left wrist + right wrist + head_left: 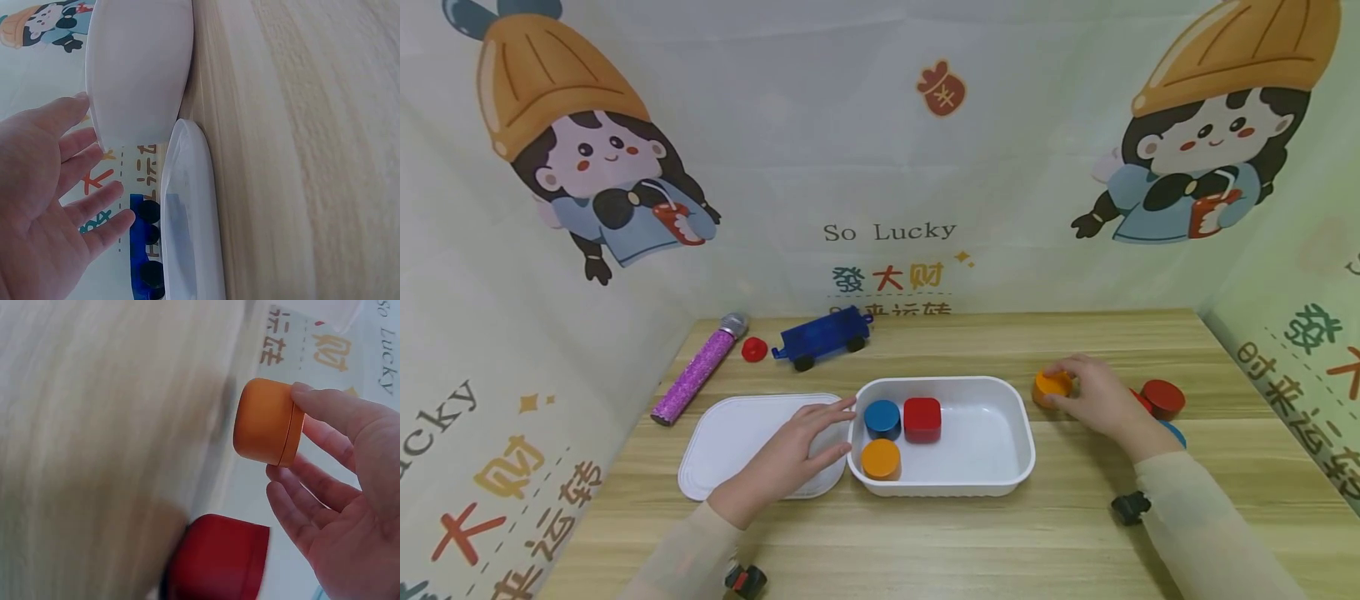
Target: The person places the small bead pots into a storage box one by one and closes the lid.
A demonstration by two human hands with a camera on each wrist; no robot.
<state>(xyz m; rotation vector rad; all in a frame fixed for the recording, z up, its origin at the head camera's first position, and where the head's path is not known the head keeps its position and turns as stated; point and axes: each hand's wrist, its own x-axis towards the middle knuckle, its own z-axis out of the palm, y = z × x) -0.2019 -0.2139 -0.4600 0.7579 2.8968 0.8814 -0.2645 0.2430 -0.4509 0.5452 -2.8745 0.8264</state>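
Observation:
My right hand (1093,400) pinches a small round orange jar (1051,388) by its lid, to the right of a white box (1018,433). In the right wrist view the thumb and a finger grip the orange jar (265,422), which appears slightly above the table. My left hand (793,446) touches the box's left rim with its fingers extended, partly over a white lid (730,442). Inside the box sit a blue jar (882,418), a red squarish jar (922,419) and another orange jar (881,459), all in its left half.
Behind my right hand stand a red jar (1163,399) and a partly hidden blue piece (1174,433). A pink glittery microphone (696,375), a small red piece (754,349) and a blue toy wagon (823,336) lie at the back left, before a printed cloth wall.

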